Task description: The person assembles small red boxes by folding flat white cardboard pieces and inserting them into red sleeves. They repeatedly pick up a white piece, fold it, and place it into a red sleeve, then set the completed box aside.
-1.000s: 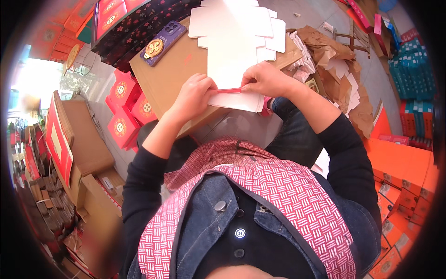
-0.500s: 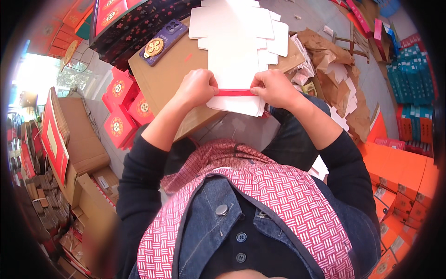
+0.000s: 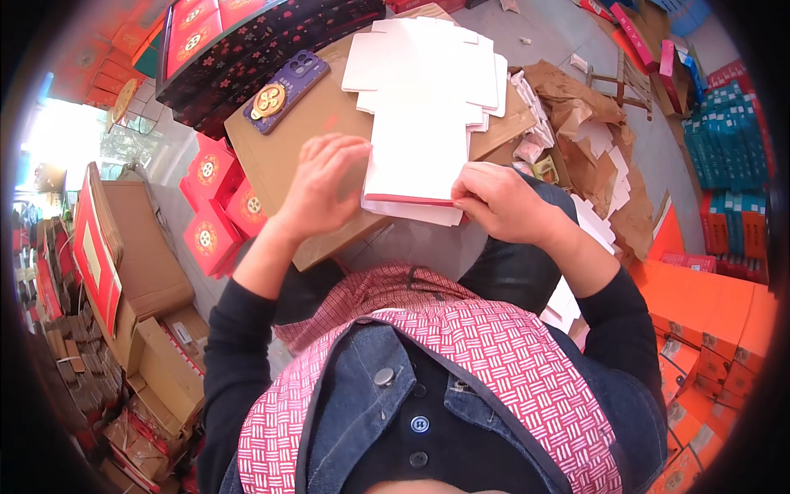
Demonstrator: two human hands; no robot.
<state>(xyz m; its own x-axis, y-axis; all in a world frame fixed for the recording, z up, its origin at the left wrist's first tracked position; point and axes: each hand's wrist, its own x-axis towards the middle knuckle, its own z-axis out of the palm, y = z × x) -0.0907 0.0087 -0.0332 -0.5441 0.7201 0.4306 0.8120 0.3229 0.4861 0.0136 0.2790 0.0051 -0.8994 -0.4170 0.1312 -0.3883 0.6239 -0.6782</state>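
Observation:
A stack of white flat box blanks [image 3: 421,123] with stepped flaps lies before me on a brown cardboard box. Along the near edge of the top blank shows a thin dark red edge [image 3: 407,198], and the ends of lower blanks stick out beneath it. My right hand [image 3: 504,202] pinches the near right corner of the top blank between thumb and fingers. Beside the left edge of the stack, my left hand [image 3: 322,185] is raised, its fingers stretched and slightly bent, with nothing seen in it. The palm side of the left hand is mostly hidden.
On the brown cardboard box [image 3: 317,132] lies a purple phone [image 3: 286,90] with a round gold piece. Red boxes [image 3: 212,239] stand at the left. Crumpled brown paper [image 3: 568,107] lies at the right, and orange boxes [image 3: 691,300] are stacked at the near right.
My left hand has let go of the blank's near edge and moved left. The red strip between my hands has narrowed to a thin edge. The stack sits slightly lower in view.

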